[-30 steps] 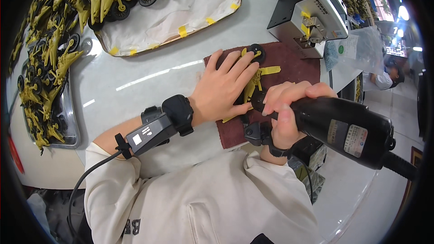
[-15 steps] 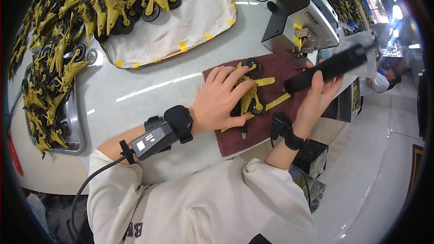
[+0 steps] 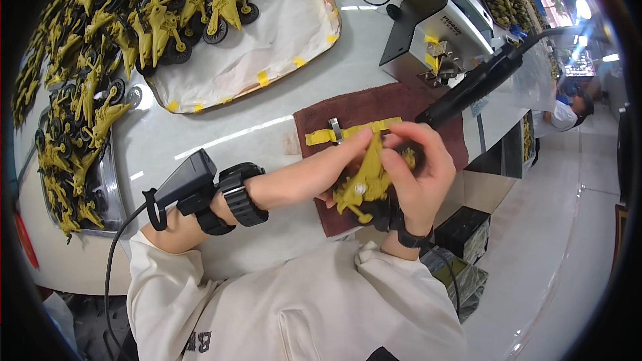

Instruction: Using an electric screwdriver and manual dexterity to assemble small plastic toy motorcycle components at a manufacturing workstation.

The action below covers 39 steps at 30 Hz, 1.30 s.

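The held toy vehicle (image 3: 369,175) is mustard yellow with a round white emblem (image 3: 360,188). The cloth (image 3: 374,103) is maroon, the strip (image 3: 321,138) bright yellow, the power tool (image 3: 468,90) black; the tray lining (image 3: 284,30) is white with yellow tape patches (image 3: 263,79), the sweatshirt (image 3: 267,294) cream with black lettering (image 3: 197,341)

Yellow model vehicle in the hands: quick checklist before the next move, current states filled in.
1. Yellow model vehicle held by left hand and right hand: ok.
2. Black power tool out of both hands: ok.
3. Power tool switched off: cannot tell.
4. Maroon cloth free of loose pieces: not ok, a yellow strip lies there.
5. All the vehicle's wheels fitted: cannot tell, partly hidden.
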### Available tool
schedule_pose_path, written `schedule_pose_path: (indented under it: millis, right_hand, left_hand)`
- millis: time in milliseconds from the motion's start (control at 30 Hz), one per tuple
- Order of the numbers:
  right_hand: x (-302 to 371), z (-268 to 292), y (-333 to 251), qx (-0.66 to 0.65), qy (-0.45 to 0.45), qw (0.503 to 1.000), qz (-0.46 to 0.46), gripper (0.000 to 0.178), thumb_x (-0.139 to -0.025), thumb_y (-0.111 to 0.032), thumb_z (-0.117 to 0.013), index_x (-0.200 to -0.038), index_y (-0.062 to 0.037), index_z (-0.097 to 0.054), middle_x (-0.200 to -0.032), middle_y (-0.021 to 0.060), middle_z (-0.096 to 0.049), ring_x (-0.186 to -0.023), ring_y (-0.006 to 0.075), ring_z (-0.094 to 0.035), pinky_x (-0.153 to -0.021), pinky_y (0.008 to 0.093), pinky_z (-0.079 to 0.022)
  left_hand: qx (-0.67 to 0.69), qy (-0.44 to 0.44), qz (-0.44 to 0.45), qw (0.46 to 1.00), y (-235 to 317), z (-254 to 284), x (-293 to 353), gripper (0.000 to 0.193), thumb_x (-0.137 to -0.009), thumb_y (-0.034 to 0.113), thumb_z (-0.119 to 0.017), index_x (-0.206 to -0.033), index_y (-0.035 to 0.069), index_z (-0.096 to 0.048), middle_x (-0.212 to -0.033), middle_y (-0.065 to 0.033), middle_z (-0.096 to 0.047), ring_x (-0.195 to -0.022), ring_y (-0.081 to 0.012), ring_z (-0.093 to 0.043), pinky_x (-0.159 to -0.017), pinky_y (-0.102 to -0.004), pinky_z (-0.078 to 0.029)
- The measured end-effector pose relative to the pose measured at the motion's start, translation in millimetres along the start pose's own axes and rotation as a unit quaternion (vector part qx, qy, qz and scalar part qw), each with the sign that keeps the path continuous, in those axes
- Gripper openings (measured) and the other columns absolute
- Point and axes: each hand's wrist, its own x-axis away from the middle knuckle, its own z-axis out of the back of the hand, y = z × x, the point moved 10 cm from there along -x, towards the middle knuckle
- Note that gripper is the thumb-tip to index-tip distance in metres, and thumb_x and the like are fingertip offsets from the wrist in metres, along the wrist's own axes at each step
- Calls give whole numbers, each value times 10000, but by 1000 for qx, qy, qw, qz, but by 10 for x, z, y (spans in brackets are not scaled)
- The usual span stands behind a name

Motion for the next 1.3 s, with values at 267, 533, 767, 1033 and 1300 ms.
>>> schedule_pose_path:
  millis: [267,533,767,1033,1300]
  right_hand:
    - [-97,-56,248,-124,7,991,-51,328,-856,-43,-500,-1177,12,-542,-939,58,-612,-900,115,-557,-807,230,-421]
    - [-176,-187,595,-229,-47,965,-116,365,-818,-24,-525,-1179,32,-513,-951,39,-570,-835,68,-532,-684,193,-457]
    - [-185,-278,654,-228,-69,961,-144,352,-811,-15,-525,-1161,23,-527,-956,29,-567,-828,64,-526,-670,194,-457]
    - [-185,-82,753,-178,32,974,-136,157,-873,-62,-547,-990,25,-603,-864,30,-615,-754,62,-552,-649,201,-460]
    - [-181,-95,743,-231,70,959,-146,156,-877,-52,-532,-993,22,-605,-858,45,-623,-683,85,-578,-616,211,-479]
  left_hand:
    - [-54,-40,-136,988,215,25,-17,376,-912,276,-545,-1162,-2,-510,-951,-1,-591,-850,-53,-516,-727,-220,-440]
    - [-280,108,-207,931,476,298,48,267,-862,221,-584,-966,-24,-556,-717,-64,-575,-638,-86,-479,-579,-260,-417]
    - [-307,157,-231,910,504,366,62,257,-820,203,-615,-867,-42,-553,-624,-112,-510,-551,-132,-429,-517,-291,-388]
    - [-321,157,-254,899,576,379,90,265,-825,193,-605,-941,-44,-574,-676,-102,-567,-567,-124,-465,-535,-280,-409]
    - [-271,162,-253,915,615,443,127,269,-824,224,-601,-906,-30,-571,-681,-183,-580,-578,-319,-551,-546,-360,-430]
